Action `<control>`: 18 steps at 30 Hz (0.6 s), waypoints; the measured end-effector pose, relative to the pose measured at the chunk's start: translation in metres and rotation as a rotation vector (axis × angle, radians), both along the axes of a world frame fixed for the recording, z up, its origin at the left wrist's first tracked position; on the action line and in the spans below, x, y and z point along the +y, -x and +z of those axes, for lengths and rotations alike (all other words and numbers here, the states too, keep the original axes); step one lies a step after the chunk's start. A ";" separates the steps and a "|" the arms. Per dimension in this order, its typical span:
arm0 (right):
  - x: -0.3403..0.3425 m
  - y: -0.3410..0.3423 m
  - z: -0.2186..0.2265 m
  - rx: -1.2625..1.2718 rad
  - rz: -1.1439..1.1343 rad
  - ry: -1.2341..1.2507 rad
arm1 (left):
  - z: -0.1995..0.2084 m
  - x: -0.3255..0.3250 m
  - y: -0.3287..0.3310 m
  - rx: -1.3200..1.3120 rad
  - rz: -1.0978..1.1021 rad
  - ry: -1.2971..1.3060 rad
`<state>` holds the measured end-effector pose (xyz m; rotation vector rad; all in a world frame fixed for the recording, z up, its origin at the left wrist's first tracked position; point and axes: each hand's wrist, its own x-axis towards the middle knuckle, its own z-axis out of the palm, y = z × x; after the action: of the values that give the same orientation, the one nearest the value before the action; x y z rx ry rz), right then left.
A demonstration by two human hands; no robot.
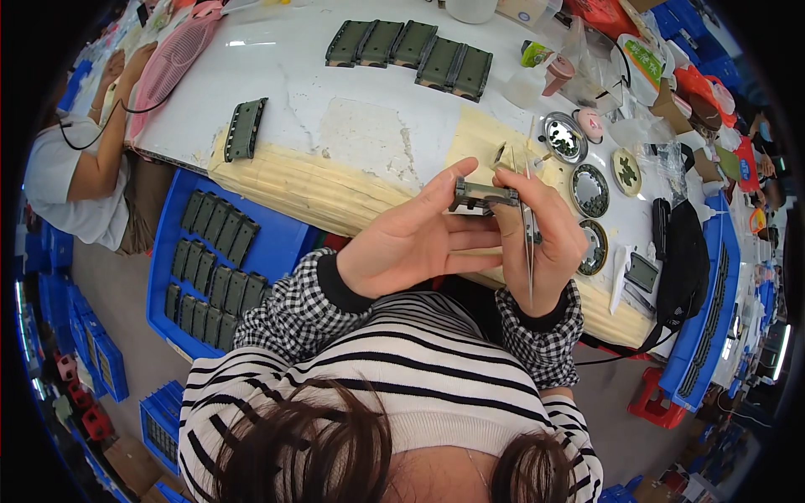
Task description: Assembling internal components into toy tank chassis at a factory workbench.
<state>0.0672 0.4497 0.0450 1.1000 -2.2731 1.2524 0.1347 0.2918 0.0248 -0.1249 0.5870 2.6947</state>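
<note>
Over the table's near edge, both my hands hold a narrow dark green casing point(485, 194) edge-on. Its left end rests against the thumb of my left hand point(402, 239), whose other fingers stretch out beneath it. My right hand point(549, 239) pinches the casing's right end between thumb and forefinger. Silver tweezers point(529, 243) are also in my right hand, lying lengthwise along the palm with points away from me. Just beyond the fingers a small pale block point(513, 157) sits on yellowish paper. What my right fingers cover cannot be made out.
Round tins point(589, 189) of small dark green parts stand right, beside a pale dish point(626, 171). Similar casings point(416, 46) lie at the back; one point(245, 130) lies left. A blue bin point(289, 243) of casings stands at my left. A co-worker point(80, 180) sits far left.
</note>
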 end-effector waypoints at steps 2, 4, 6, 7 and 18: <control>-0.003 -0.001 -0.003 0.060 -0.009 0.002 | -0.004 0.014 -0.001 -0.067 0.163 -0.186; -0.005 0.000 -0.006 0.048 -0.009 -0.003 | -0.007 0.015 0.000 -0.088 0.211 -0.309; -0.005 0.001 -0.006 0.079 -0.017 -0.016 | -0.009 0.014 0.001 -0.072 0.238 -0.339; -0.004 0.001 -0.003 0.115 -0.026 -0.028 | -0.011 0.011 0.002 -0.046 0.239 -0.309; 0.027 -0.014 0.020 0.244 0.106 -0.162 | 0.002 0.004 0.002 0.091 0.437 0.125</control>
<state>0.0811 0.4765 0.0646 1.3647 -2.1838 0.9242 0.1326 0.2960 0.0272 -0.1835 0.8413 3.0949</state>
